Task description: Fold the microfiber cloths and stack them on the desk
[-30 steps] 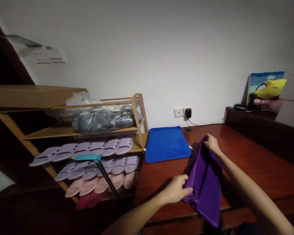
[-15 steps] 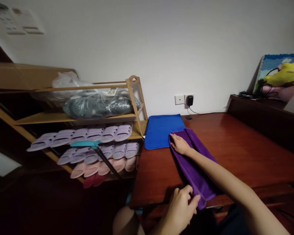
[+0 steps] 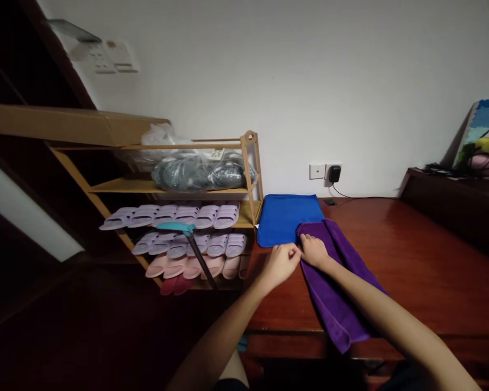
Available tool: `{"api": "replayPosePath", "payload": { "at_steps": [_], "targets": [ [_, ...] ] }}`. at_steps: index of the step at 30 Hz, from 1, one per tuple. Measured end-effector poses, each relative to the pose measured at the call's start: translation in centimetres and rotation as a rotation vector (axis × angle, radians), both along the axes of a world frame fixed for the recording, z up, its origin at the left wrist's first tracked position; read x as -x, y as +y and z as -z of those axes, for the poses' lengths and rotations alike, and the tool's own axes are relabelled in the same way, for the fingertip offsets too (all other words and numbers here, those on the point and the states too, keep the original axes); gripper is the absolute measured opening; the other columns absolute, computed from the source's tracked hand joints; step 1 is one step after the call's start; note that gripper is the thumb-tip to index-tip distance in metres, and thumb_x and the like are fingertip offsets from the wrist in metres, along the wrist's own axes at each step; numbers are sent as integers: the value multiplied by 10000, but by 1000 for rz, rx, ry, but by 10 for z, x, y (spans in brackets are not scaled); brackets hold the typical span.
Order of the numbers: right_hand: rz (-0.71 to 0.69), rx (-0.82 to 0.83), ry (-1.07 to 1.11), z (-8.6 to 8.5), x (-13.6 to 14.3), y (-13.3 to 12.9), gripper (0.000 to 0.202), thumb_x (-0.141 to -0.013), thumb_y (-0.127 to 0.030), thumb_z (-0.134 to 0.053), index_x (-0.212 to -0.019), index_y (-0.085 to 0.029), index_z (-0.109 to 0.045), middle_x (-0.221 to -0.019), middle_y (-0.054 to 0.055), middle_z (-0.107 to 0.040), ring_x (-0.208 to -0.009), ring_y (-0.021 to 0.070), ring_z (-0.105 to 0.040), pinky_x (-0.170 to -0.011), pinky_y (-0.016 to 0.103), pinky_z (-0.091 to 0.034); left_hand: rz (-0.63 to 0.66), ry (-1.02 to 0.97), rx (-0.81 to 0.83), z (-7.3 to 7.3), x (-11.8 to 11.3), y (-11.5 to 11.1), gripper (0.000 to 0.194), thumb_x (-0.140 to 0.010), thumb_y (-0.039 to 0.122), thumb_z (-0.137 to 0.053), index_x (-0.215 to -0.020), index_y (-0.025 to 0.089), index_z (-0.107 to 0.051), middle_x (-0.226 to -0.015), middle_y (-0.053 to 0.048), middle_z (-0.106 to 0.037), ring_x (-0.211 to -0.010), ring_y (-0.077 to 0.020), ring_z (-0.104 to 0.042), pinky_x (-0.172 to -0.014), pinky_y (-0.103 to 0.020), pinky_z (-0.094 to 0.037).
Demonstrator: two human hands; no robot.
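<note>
A folded purple cloth (image 3: 338,293) lies lengthwise on the wooden table, its near corner hanging slightly over the front edge. My right hand (image 3: 313,251) rests on the far left end of this cloth, its fingers laid over the fabric. Just left of it, my left hand (image 3: 282,264) has its fingers curled together at the cloth's left edge, close against my right hand. Whatever sits between those fingertips, if anything, is hidden. Beyond both hands lies a folded blue cloth (image 3: 289,214), its near right corner partly under the purple one.
A wooden rack (image 3: 250,163) with lilac slippers (image 3: 227,215) and a plastic-wrapped bundle (image 3: 204,174) stands left of the table (image 3: 424,260). A teal-topped pole (image 3: 175,227) stands before it. A black plug adapter (image 3: 334,174) is on the wall; its cord runs right.
My left hand has left the cloth's near corner and moved forward to its far end, beside my right hand. My right hand stays on the cloth. The view has shifted left.
</note>
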State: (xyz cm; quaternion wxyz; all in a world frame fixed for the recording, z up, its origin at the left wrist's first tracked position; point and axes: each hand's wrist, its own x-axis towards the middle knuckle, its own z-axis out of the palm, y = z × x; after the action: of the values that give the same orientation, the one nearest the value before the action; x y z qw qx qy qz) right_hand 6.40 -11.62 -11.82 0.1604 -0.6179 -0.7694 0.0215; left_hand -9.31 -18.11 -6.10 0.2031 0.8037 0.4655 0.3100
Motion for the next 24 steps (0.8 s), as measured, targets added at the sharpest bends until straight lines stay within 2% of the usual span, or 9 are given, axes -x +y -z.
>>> {"api": "replayPosePath", "payload": {
  "at_steps": [4, 8, 11, 14, 16, 19, 24],
  "targets": [
    [-5, 62, 83, -6, -17, 9, 126, -864, -233, -493, -905, -187, -603, -911, 62, -687, -834, 173, -635, -707, 242, -415, -128, 175, -89, 5, -15, 44, 202, -828, 159, -461, -778, 192, -654, -760, -33, -675, -697, -175, -600, -638, -258, -409],
    [83, 73, 133, -12, -36, 15, 166, -879, -206, -471, -948, -172, -618, -936, 57, -699, -845, 143, -651, -725, 211, -438, -168, 235, -182, 13, -36, 63, 212, -829, 117, -452, -886, 157, -653, -969, -119, -652, -965, -248, -573, -838, -348, -414],
    [179, 58, 106, -17, -48, 15, 231, -887, -168, -417, -1013, -169, -611, -993, 71, -697, -908, 150, -657, -754, 213, -453, -70, 317, -324, 27, -48, 66, 262, -873, 153, -433, -1048, 131, -626, -1160, -155, -597, -1152, -272, -490, -964, -409, -356],
    [244, 47, 28, -23, -64, 11, 282, -888, -144, -374, -1060, -171, -595, -1015, 97, -693, -947, 181, -656, -758, 241, -463, 48, 396, -393, 45, -52, 65, 396, -927, 308, -424, -1282, 155, -506, -1413, -137, -439, -1334, -272, -327, -1062, -462, -268],
    [265, 60, -50, -25, -76, 4, 309, -886, -140, -355, -1108, -148, -571, -968, 144, -694, -896, 228, -669, -728, 293, -472, 76, 446, -336, 56, -52, 63, 498, -932, 406, -412, -1373, 174, -420, -1484, -123, -350, -1383, -274, -248, -1093, -511, -208],
    [246, 90, -183, -22, -96, -7, 369, -893, -137, -307, -1206, -111, -501, -947, 212, -676, -824, 294, -673, -699, 380, -468, 99, 500, -230, 66, -50, 60, 568, -946, 462, -336, -1425, 157, -351, -1509, -124, -297, -1403, -277, -202, -1101, -559, -169],
    [216, 125, -300, -15, -124, -14, 365, -919, -166, -250, -1219, -118, -452, -886, 189, -671, -822, 314, -665, -693, 403, -457, 100, 549, -160, 67, -47, 61, 608, -953, 474, -266, -1460, 138, -271, -1545, -118, -187, -1425, -272, -124, -1095, -587, -171]
  ]
}}
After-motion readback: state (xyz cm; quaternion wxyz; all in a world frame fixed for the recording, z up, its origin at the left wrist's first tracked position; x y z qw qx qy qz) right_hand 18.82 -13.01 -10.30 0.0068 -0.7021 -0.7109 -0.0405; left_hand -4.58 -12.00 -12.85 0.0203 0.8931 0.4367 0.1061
